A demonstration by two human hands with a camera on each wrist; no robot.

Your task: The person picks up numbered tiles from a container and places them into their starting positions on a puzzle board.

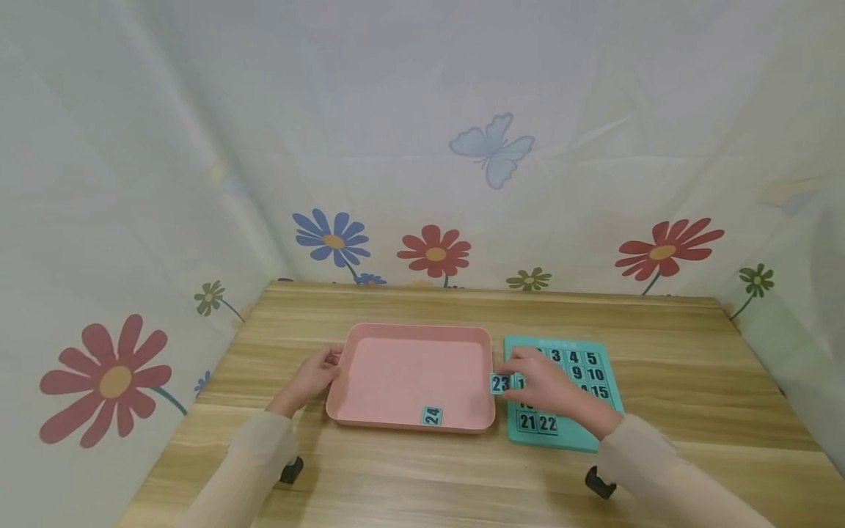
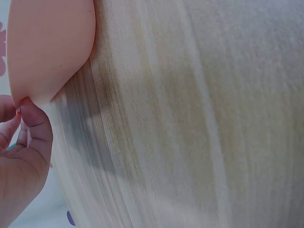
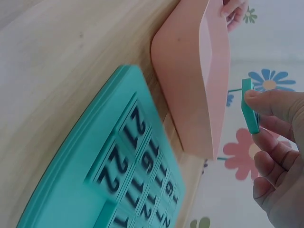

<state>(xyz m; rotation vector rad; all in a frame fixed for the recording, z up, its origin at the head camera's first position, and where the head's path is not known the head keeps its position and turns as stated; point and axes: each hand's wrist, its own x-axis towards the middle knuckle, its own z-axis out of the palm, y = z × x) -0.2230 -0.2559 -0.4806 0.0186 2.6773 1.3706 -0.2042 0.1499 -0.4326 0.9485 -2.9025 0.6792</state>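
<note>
My left hand (image 1: 317,379) pinches the left rim of a pink tray (image 1: 396,345), thumb and fingers meeting at its edge in the left wrist view. A teal-edged tile marked 24 (image 1: 432,416) lies sideways in the tray near its front wall. Between the thumb and fingers of my right hand (image 1: 544,381) is a tile marked 23 (image 1: 500,383), seen edge-on as a green piece in the right wrist view. That hand is raised over the left side of a teal number board (image 1: 568,438). Tiles 21 (image 1: 528,422) and 22 (image 1: 548,424) sit in the board's front row, with an open space to their right.
Wood-grain table (image 1: 396,477) surrounds the tray and board. Behind it hangs a pale cloth (image 1: 396,147) printed with flowers and a butterfly. A narrow strip of table separates tray and board. Dark straps show at both wrists.
</note>
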